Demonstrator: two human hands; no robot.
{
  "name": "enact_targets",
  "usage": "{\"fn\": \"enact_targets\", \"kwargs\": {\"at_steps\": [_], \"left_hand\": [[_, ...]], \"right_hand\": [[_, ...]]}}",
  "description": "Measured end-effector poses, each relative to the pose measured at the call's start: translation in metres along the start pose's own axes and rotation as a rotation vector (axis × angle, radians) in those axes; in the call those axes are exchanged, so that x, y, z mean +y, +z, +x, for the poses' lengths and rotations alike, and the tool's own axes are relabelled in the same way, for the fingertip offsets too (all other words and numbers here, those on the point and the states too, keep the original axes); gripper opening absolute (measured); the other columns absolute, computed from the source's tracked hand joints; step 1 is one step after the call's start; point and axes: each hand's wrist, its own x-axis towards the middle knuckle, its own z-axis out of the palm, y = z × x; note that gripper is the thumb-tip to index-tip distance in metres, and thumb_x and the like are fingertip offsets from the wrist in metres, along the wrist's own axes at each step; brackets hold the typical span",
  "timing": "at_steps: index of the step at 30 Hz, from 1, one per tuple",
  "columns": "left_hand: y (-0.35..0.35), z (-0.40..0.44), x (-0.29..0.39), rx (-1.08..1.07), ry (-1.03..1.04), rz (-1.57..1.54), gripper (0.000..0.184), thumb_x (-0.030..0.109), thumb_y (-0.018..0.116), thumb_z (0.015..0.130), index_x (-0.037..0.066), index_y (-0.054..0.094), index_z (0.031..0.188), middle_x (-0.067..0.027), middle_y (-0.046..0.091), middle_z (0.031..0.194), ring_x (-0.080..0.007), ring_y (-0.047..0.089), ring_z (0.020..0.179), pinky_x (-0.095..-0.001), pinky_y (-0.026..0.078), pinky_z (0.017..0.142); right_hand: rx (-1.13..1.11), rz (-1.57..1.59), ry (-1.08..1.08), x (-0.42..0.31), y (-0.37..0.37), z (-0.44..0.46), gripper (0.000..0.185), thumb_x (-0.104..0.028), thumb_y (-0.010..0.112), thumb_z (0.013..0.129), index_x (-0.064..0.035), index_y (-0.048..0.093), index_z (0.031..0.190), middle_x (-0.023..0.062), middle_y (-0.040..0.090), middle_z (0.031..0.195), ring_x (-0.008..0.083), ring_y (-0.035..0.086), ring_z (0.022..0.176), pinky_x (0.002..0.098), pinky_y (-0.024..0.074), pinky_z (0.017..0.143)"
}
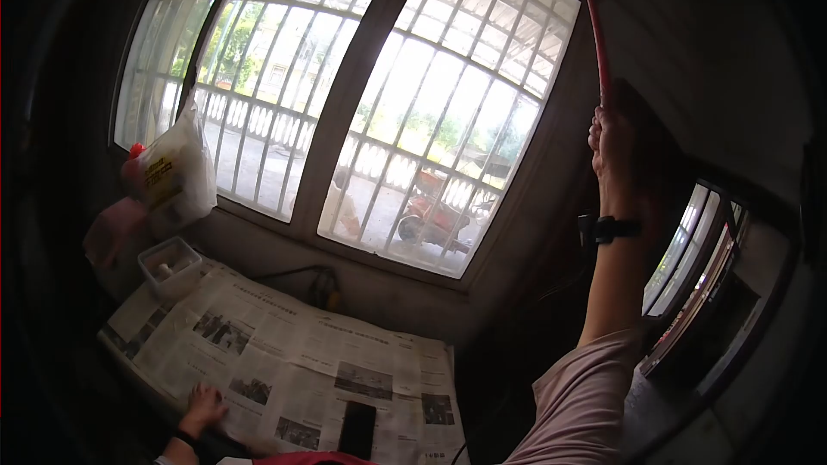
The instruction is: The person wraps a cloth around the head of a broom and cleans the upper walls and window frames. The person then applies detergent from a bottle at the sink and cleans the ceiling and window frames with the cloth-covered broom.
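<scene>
A newspaper-covered table (289,353) stands below a dark-framed window (439,120) with pale bars, in a dim room with dark walls; a 2nd, smaller window (680,258) shows at the right. Outside the large window is 1 red wheeled machine (435,211).

The right hand (610,139) is raised high, its fingers clamped round 1 long, thin red stick (596,39), which runs up from the fist to the top edge of the view. The left hand (204,409) lies on the newspaper, holding nothing, its fingers loosely apart.

On the table are 1 black rectangular phone (357,430) at the near edge and 1 clear, open-topped plastic container (177,287) at the far left corner, with a pale item inside. Just above it hangs 1 white translucent plastic bag (191,176). Each wrist bears 1 black band.

The bag carries dark lettering on yellow, and the newspaper has printed columns and at least 5 photographs; the writing on both is too small and blurred to read.
</scene>
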Motion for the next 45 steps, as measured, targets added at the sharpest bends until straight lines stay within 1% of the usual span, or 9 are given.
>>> {"fn": "enact_targets", "kwargs": {"at_steps": [5,8,10,16,28,34,36,40,45], "left_hand": [[-0.005,-0.003,0.005,-0.008,-0.011,-0.017,0.038,0.032,0.073,0.063,0.013,0.057,0.090,-0.0171,0.045,0.107,-0.0374,0.040,0.107,-0.0453,0.034,0.093],[-0.006,-0.003,0.005,-0.027,-0.016,-0.004,0.038,0.033,0.073,0.063,0.013,0.056,0.091,-0.0167,0.045,0.106,-0.0373,0.040,0.107,-0.0454,0.034,0.093],[-0.008,-0.004,0.009,-0.052,-0.059,-0.024,0.038,0.033,0.073,0.064,0.013,0.056,0.092,-0.0167,0.045,0.107,-0.0372,0.040,0.107,-0.0461,0.034,0.092],[-0.007,-0.003,0.006,-0.082,-0.058,-0.005,0.039,0.034,0.072,0.066,0.014,0.054,0.095,-0.0175,0.043,0.109,-0.0369,0.040,0.108,-0.0471,0.034,0.093],[-0.012,0.000,0.004,-0.125,-0.039,0.016,0.038,0.034,0.072,0.065,0.014,0.055,0.093,-0.0177,0.043,0.109,-0.0370,0.040,0.107,-0.0445,0.034,0.093],[-0.013,0.000,0.007,-0.119,-0.054,0.009,0.038,0.033,0.072,0.064,0.013,0.056,0.092,-0.0171,0.043,0.108,-0.0370,0.040,0.107,-0.0444,0.034,0.093],[-0.014,0.000,0.009,-0.116,-0.062,0.001,0.038,0.033,0.072,0.064,0.013,0.056,0.091,-0.0171,0.044,0.108,-0.0368,0.040,0.107,-0.0444,0.034,0.093],[-0.019,-0.002,0.016,-0.095,-0.075,0.005,0.038,0.033,0.073,0.064,0.012,0.055,0.091,-0.0169,0.043,0.107,-0.0362,0.040,0.107,-0.0443,0.034,0.093],[-0.020,-0.003,0.019,-0.082,-0.077,-0.004,0.037,0.032,0.072,0.064,0.012,0.055,0.091,-0.0164,0.044,0.107,-0.0360,0.040,0.107,-0.0441,0.034,0.093]], "right_hand": [[0.080,0.048,-0.001,0.024,-0.011,-0.056,0.022,-0.003,0.049,0.085,-0.0053,0.052,0.107,-0.0053,0.040,0.060,0.0011,0.032,0.041,0.0174,0.0225,0.035],[0.105,0.004,-0.042,0.043,-0.009,-0.105,0.019,-0.007,0.051,0.086,-0.0047,0.054,0.104,-0.0067,0.038,0.060,0.0003,0.030,0.042,0.0167,0.0215,0.035],[0.096,-0.002,-0.035,0.060,-0.007,-0.144,0.032,-0.007,0.049,0.087,-0.0050,0.050,0.119,-0.0072,0.035,0.061,-0.0005,0.028,0.042,0.0167,0.0205,0.035],[0.138,-0.209,0.032,0.117,0.000,-0.271,0.035,-0.007,0.048,0.087,-0.0025,0.044,0.122,-0.0030,0.045,0.068,0.0025,0.038,0.047,0.0187,0.0321,0.041],[0.114,-0.409,0.174,0.196,0.021,-0.445,0.038,-0.011,0.050,0.088,0.0006,0.040,0.123,-0.0025,0.044,0.070,0.0036,0.040,0.053,0.0199,0.0352,0.047],[0.094,-0.403,0.202,0.209,0.033,-0.425,0.040,-0.017,0.050,0.091,-0.0022,0.038,0.127,-0.0031,0.043,0.074,0.0031,0.038,0.054,0.0185,0.0338,0.046],[0.076,-0.338,0.320,0.201,0.037,-0.388,0.046,-0.021,0.047,0.093,-0.0029,0.034,0.133,0.0058,0.050,0.074,0.0089,0.047,0.059,0.0242,0.0385,0.051],[0.135,-0.142,0.209,0.203,0.043,-0.297,0.034,-0.013,0.044,0.093,-0.0097,0.040,0.127,-0.0052,0.039,0.065,0.0003,0.032,0.045,0.0157,0.0284,0.038],[0.103,-0.163,0.197,0.197,0.044,-0.240,0.044,-0.014,0.049,0.091,-0.0063,0.037,0.133,-0.0013,0.046,0.071,0.0045,0.037,0.048,0.0214,0.0325,0.041]]}}
